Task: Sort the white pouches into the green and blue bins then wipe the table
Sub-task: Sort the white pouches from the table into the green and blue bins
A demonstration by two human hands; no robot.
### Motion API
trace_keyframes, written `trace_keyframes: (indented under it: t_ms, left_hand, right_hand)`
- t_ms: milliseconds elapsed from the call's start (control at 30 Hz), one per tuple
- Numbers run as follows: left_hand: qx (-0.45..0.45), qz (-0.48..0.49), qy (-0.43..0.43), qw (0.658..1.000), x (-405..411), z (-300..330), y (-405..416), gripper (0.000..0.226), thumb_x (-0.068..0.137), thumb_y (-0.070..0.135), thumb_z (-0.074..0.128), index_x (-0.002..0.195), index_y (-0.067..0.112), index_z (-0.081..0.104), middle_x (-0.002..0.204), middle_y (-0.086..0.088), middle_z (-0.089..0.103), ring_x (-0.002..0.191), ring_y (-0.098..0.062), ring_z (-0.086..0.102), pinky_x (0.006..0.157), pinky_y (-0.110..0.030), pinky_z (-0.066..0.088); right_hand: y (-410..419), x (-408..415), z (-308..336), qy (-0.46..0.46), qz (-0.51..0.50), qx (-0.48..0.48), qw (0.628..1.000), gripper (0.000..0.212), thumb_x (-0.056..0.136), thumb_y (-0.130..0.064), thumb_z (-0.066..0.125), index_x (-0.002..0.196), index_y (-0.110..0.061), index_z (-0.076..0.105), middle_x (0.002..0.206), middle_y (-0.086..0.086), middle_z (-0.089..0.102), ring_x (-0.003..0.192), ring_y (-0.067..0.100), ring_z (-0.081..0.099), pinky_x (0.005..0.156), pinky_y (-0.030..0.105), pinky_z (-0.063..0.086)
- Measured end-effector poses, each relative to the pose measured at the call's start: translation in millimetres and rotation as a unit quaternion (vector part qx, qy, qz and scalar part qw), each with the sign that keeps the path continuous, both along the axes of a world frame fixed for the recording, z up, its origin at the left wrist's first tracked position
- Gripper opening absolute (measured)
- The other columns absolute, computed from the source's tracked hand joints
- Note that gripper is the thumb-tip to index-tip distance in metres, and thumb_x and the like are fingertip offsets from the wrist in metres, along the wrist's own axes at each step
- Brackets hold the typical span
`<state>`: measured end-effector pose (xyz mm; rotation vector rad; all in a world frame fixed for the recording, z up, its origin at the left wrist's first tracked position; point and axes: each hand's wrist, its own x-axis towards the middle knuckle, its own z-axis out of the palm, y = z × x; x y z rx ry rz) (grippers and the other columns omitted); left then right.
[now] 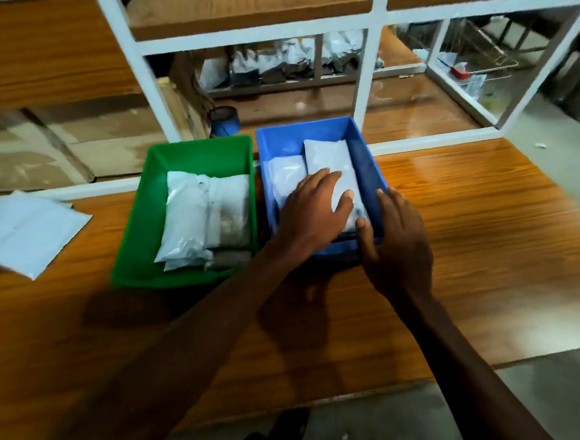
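we see our left hand [310,211] lying flat on the top white pouch [329,163] in the blue bin [310,132], fingers straight and slightly spread, palm down, pressing rather than pinching. that pouch runs lengthwise away from us along the bin's right half, its near end under our palm. just left of the fingers a second white pouch [285,175] lies in the same bin, partly tucked under the first.

our right hand [398,243] sits just right of the left one, at the bin's near right corner. its fingers are fairly straight and reach along the outside of the right wall, while the thumb comes over the near rim and touches the pouch's near end. we cannot tell whether it truly pinches the rim or only rests there.

well left of our left hand, touching the blue bin's side or nearly so, stands the green bin [143,209]. it holds a stack of pouches [186,223], the white ones on the left and greyer ones beside and beneath them.

further left still, near the table's far left edge, some loose flat pouches [32,231] lie overlapping on the wooden table [488,223]. beyond the bins, past our fingertips, a white shelf frame [368,77] rises from the table, and a blue tape roll [225,121] stands behind it.
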<state>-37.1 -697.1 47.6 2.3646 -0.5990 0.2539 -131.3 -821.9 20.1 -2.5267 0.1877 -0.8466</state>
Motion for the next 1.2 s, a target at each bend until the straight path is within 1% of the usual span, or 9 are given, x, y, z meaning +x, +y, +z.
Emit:
trace_keyframes:
  t_ms: [67,233,400,500,567,833,1000,1067,1200]
  left_hand:
    - [-0.087,0.000,-0.089,0.992,-42,2,42,0.039,0.093,0.031,0.054,0.125,0.011,0.065,0.126,-0.005,0.066,0.118,-0.020,0.059,0.103,-0.032,0.045]
    - [-0.067,0.117,-0.098,0.986,-133,-19,142,0.036,0.095,0.030,0.055,0.126,0.013,0.064,0.120,-0.003,0.068,0.113,-0.020,0.062,0.097,-0.030,0.048]
    - [-0.060,0.204,-0.065,0.975,-197,-38,231,0.041,0.097,0.032,0.051,0.131,0.010,0.059,0.125,-0.006,0.065,0.116,-0.019,0.060,0.095,-0.035,0.050]
    - [-0.044,0.263,-0.063,0.962,-225,-39,288,0.042,0.098,0.033,0.050,0.132,0.011,0.059,0.124,-0.007,0.066,0.112,-0.019,0.062,0.089,-0.033,0.053]
    - [-0.042,0.300,-0.053,0.952,-240,-40,328,0.042,0.098,0.035,0.049,0.134,0.014,0.057,0.122,-0.006,0.066,0.110,-0.018,0.062,0.086,-0.035,0.054]
    - [-0.039,0.387,-0.047,0.920,-262,-55,505,0.040,0.098,0.038,0.050,0.135,0.022,0.053,0.126,0.000,0.063,0.115,-0.006,0.052,0.089,-0.030,0.049]
    - [-0.029,0.413,-0.039,0.909,-256,-52,599,0.040,0.099,0.038,0.052,0.137,0.025,0.051,0.132,0.003,0.059,0.118,0.002,0.043,0.092,-0.026,0.044]
    - [-0.023,0.421,-0.045,0.906,-245,-51,635,0.040,0.099,0.036,0.054,0.137,0.025,0.051,0.134,0.003,0.059,0.118,0.004,0.040,0.093,-0.022,0.040]
    - [0.001,0.415,-0.043,0.909,-208,-52,703,0.043,0.100,0.037,0.051,0.140,0.021,0.049,0.141,0.001,0.054,0.128,-0.004,0.042,0.100,-0.023,0.036]
  right_hand:
    - [22,-11,4,-0.066,0.032,0.023,0.997,0.047,0.099,-0.032,0.052,0.132,0.000,0.057,0.134,0.021,0.061,0.125,0.034,0.057,0.103,0.037,0.044]
    - [95,-41,-1,-0.134,0.150,0.072,0.977,0.037,0.098,-0.027,0.057,0.123,0.000,0.063,0.120,0.018,0.067,0.113,0.034,0.062,0.101,0.035,0.045]
    - [188,-61,-14,-0.104,0.258,0.102,0.955,0.035,0.096,-0.025,0.060,0.120,0.000,0.065,0.114,0.018,0.068,0.107,0.035,0.064,0.096,0.033,0.047]
    - [247,-70,-21,-0.077,0.318,0.096,0.940,0.037,0.097,-0.028,0.058,0.123,-0.003,0.064,0.118,0.015,0.068,0.110,0.031,0.063,0.101,0.024,0.041]
    - [291,-73,-24,-0.049,0.360,0.100,0.926,0.039,0.098,-0.030,0.056,0.126,-0.005,0.063,0.120,0.015,0.067,0.110,0.031,0.063,0.099,0.033,0.046]
    - [478,-64,-44,-0.006,0.423,0.098,0.901,0.045,0.098,-0.037,0.052,0.129,-0.007,0.060,0.126,0.015,0.065,0.114,0.028,0.062,0.091,0.042,0.053]
    - [583,-42,-44,0.001,0.434,0.107,0.894,0.048,0.096,-0.039,0.052,0.132,-0.007,0.060,0.130,0.016,0.062,0.119,0.027,0.059,0.094,0.033,0.049]
    - [624,-31,-43,0.015,0.433,0.107,0.895,0.052,0.096,-0.042,0.051,0.134,-0.008,0.057,0.137,0.017,0.058,0.124,0.029,0.056,0.094,0.034,0.048]
    - [694,-4,-46,0.039,0.418,0.107,0.901,0.057,0.097,-0.044,0.052,0.143,-0.010,0.050,0.149,0.018,0.047,0.136,0.032,0.045,0.104,0.042,0.042]
